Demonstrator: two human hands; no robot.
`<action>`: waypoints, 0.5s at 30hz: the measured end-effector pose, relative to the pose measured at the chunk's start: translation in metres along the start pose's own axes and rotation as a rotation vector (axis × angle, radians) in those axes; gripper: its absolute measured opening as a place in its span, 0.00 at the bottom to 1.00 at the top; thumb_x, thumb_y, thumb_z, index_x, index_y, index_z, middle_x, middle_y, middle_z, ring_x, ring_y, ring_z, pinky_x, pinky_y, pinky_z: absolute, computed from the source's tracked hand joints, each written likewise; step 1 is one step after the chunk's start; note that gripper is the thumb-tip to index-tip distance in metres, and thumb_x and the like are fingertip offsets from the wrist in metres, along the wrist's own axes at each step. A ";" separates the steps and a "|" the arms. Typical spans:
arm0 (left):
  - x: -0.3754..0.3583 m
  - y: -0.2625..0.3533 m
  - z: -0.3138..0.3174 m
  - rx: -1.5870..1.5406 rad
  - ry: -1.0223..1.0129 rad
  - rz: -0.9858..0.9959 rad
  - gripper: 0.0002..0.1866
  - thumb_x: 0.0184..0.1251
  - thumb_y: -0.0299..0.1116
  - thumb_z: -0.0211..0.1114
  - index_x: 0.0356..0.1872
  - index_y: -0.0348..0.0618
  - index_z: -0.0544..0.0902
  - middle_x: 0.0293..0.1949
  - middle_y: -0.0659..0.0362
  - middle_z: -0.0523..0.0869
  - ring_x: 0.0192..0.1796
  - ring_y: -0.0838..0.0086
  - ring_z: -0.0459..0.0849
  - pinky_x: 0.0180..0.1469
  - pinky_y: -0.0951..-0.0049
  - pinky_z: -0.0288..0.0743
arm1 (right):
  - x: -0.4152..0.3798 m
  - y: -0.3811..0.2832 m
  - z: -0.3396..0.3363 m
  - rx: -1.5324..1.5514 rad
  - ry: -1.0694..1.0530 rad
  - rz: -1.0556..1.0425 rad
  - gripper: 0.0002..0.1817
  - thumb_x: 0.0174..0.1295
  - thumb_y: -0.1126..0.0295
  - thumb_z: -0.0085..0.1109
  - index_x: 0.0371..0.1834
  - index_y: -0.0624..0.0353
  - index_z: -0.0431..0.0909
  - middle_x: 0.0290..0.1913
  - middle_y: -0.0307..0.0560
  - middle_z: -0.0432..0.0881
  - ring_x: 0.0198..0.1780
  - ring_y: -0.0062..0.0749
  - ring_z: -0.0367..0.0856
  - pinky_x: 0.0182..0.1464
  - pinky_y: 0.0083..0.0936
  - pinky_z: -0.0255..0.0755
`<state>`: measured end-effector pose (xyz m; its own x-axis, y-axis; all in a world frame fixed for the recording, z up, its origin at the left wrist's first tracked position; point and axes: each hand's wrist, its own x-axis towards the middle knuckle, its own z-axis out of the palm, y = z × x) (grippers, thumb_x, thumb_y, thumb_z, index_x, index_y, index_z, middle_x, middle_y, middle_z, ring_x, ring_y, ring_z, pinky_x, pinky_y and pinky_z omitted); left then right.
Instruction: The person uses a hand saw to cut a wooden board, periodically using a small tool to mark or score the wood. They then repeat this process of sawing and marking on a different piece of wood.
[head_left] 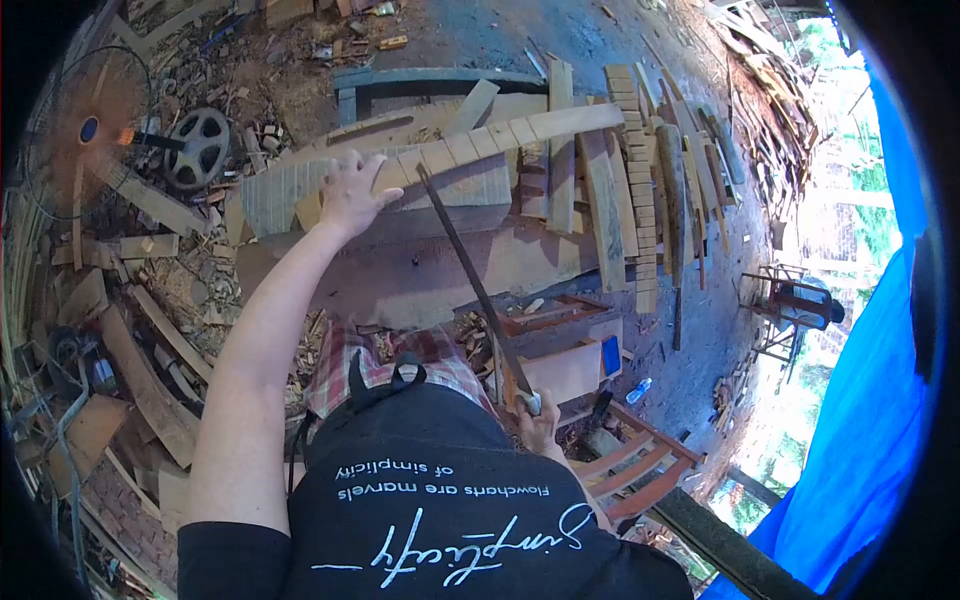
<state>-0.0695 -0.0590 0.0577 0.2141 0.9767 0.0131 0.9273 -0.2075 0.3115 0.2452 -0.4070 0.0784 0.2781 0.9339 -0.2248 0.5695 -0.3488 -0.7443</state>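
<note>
My left hand [352, 190] lies with fingers spread on a long wooden strip [480, 142] crossed by several dark lines, pressing on its left part. The strip rests slantwise over a thick, grooved wooden block [275, 202]. My right hand [541, 428], low near my body, is closed around the handle of a handsaw [470, 272]. The narrow blade runs up and left from that hand, and its far end meets the strip's near edge just right of my left hand. Whether the teeth are inside a cut cannot be made out.
Right of the block lie several loose boards [602, 200] and another lined strip [640, 195]. A fan [90, 130] stands at the left, near a spoked wheel [198, 148]. A reddish wooden frame [640, 462] is beside my right arm. Wood scraps cover the ground.
</note>
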 end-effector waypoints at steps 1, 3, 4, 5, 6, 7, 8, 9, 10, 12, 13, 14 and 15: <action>-0.001 -0.003 0.005 -0.068 0.032 -0.031 0.26 0.62 0.54 0.60 0.56 0.50 0.75 0.47 0.54 0.74 0.50 0.56 0.72 0.55 0.56 0.67 | 0.011 -0.004 0.005 0.012 0.019 -0.053 0.10 0.57 0.71 0.65 0.37 0.61 0.75 0.27 0.50 0.75 0.28 0.36 0.75 0.32 0.31 0.68; 0.003 -0.006 0.011 -0.131 0.065 -0.060 0.23 0.62 0.54 0.60 0.53 0.52 0.79 0.44 0.53 0.74 0.50 0.56 0.71 0.55 0.57 0.66 | 0.036 -0.011 0.023 -0.030 0.063 -0.076 0.10 0.58 0.71 0.65 0.37 0.60 0.74 0.26 0.47 0.76 0.26 0.35 0.74 0.31 0.30 0.69; 0.007 -0.006 0.012 -0.212 0.060 -0.144 0.23 0.62 0.55 0.59 0.49 0.51 0.81 0.44 0.53 0.76 0.52 0.54 0.71 0.56 0.54 0.65 | 0.053 -0.026 0.032 0.044 0.060 -0.057 0.10 0.59 0.70 0.65 0.37 0.60 0.73 0.26 0.48 0.76 0.26 0.36 0.75 0.30 0.30 0.69; 0.011 -0.006 0.015 -0.293 0.054 -0.227 0.23 0.62 0.56 0.59 0.45 0.49 0.83 0.45 0.53 0.77 0.53 0.53 0.71 0.56 0.52 0.65 | 0.070 -0.042 0.040 0.119 0.057 -0.038 0.10 0.60 0.69 0.64 0.37 0.60 0.73 0.26 0.48 0.77 0.26 0.38 0.76 0.30 0.30 0.69; 0.017 -0.005 0.022 -0.287 0.055 -0.223 0.23 0.62 0.56 0.59 0.45 0.49 0.83 0.45 0.53 0.77 0.53 0.53 0.71 0.56 0.52 0.65 | 0.085 -0.060 0.048 0.136 0.054 -0.048 0.10 0.60 0.69 0.64 0.36 0.59 0.71 0.24 0.48 0.76 0.25 0.34 0.76 0.29 0.29 0.70; 0.023 -0.002 0.029 -0.204 0.084 -0.339 0.21 0.63 0.55 0.57 0.42 0.49 0.85 0.44 0.53 0.77 0.54 0.54 0.71 0.55 0.51 0.64 | 0.100 -0.077 0.056 0.152 0.053 -0.058 0.11 0.61 0.70 0.64 0.36 0.59 0.70 0.22 0.48 0.76 0.25 0.31 0.77 0.28 0.29 0.70; 0.029 0.003 0.031 -0.121 0.113 -0.455 0.21 0.65 0.54 0.56 0.39 0.50 0.86 0.43 0.52 0.78 0.54 0.54 0.71 0.54 0.49 0.63 | 0.112 -0.087 0.064 0.156 0.056 -0.059 0.11 0.61 0.70 0.64 0.36 0.59 0.70 0.22 0.48 0.76 0.25 0.31 0.77 0.28 0.29 0.70; 0.033 0.009 0.032 -0.119 0.115 -0.451 0.21 0.65 0.54 0.56 0.39 0.50 0.86 0.43 0.52 0.78 0.54 0.54 0.71 0.54 0.49 0.63 | 0.124 -0.096 0.072 0.111 0.054 -0.118 0.11 0.61 0.69 0.64 0.37 0.59 0.69 0.23 0.48 0.76 0.25 0.32 0.78 0.28 0.30 0.70; 0.038 0.017 0.029 -0.064 0.115 -0.559 0.20 0.66 0.53 0.55 0.40 0.50 0.85 0.44 0.53 0.78 0.54 0.54 0.72 0.53 0.50 0.63 | 0.133 -0.104 0.079 0.064 0.053 -0.176 0.12 0.62 0.68 0.63 0.38 0.59 0.69 0.23 0.49 0.77 0.26 0.33 0.79 0.29 0.31 0.71; 0.041 0.024 0.029 -0.012 0.116 -0.662 0.20 0.66 0.52 0.53 0.41 0.50 0.85 0.45 0.53 0.78 0.54 0.55 0.72 0.52 0.50 0.63 | 0.146 -0.121 0.091 0.075 0.037 -0.192 0.13 0.63 0.66 0.62 0.40 0.58 0.68 0.26 0.53 0.78 0.29 0.46 0.79 0.31 0.36 0.71; 0.039 0.027 0.031 -0.003 0.189 -0.671 0.19 0.66 0.51 0.53 0.42 0.50 0.84 0.46 0.53 0.78 0.54 0.56 0.73 0.52 0.52 0.63 | 0.150 -0.128 0.094 0.084 0.015 -0.209 0.13 0.64 0.64 0.60 0.41 0.58 0.67 0.29 0.58 0.78 0.33 0.58 0.80 0.33 0.41 0.71; 0.039 0.029 0.033 0.005 0.262 -0.682 0.18 0.66 0.50 0.53 0.42 0.50 0.83 0.46 0.53 0.77 0.54 0.57 0.73 0.51 0.53 0.63 | 0.152 -0.135 0.096 0.041 -0.005 -0.210 0.14 0.64 0.63 0.59 0.42 0.57 0.67 0.31 0.59 0.78 0.34 0.61 0.79 0.33 0.44 0.71; 0.041 0.030 0.034 0.004 0.262 -0.682 0.18 0.66 0.50 0.53 0.42 0.50 0.83 0.46 0.53 0.77 0.54 0.57 0.73 0.51 0.53 0.63 | 0.154 -0.137 0.098 0.040 -0.004 -0.211 0.14 0.64 0.63 0.59 0.42 0.57 0.67 0.31 0.59 0.78 0.34 0.61 0.79 0.33 0.44 0.71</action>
<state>-0.0228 -0.0268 0.0352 -0.4913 0.8699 0.0442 0.8295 0.4518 0.3284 0.1342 -0.2075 0.0840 0.1526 0.9862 -0.0643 0.5839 -0.1425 -0.7993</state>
